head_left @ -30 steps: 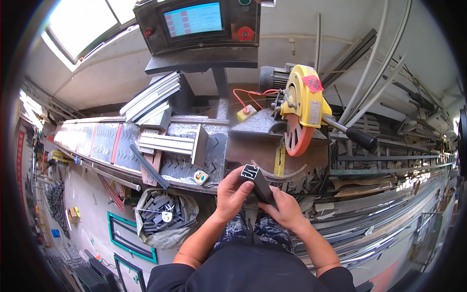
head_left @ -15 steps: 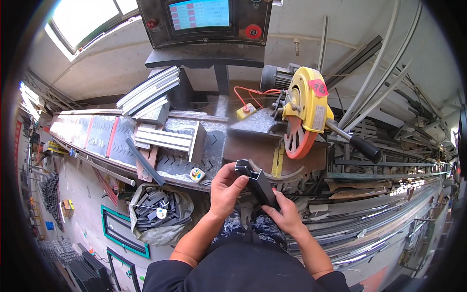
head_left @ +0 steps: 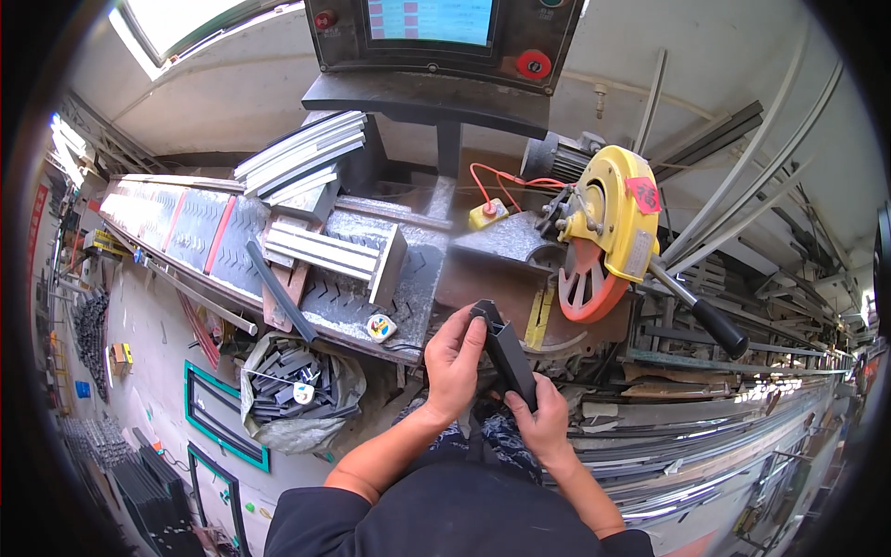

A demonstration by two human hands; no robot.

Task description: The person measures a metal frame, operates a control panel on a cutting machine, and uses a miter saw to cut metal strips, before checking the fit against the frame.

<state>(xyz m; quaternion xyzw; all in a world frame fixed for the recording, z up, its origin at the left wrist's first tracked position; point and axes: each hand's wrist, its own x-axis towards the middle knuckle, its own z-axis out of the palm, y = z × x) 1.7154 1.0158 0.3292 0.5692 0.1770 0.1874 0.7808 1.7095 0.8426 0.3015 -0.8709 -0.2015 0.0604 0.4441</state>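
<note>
A short length of dark grey metal profile is held in front of my body, slanting from its far left end down to the near right. My left hand is closed on the far end, its thumb and fingers at the cut edge. Around the near end is my right hand, thumb along its upper side. Just beyond the profile stands a yellow cut-off saw with an orange-red blade guard and a black-handled lever. The fingers beneath the profile are partly hidden.
On the bench at left lie stacked light profiles, a block of profiles and a tape measure. Below it sits a sack of offcuts. A control panel stands behind; long profiles fill the right side.
The profile has turned in my hands, so its hollow cut end faces me less openly. My left fingers have shifted at that end. The whole view has swung slightly.
</note>
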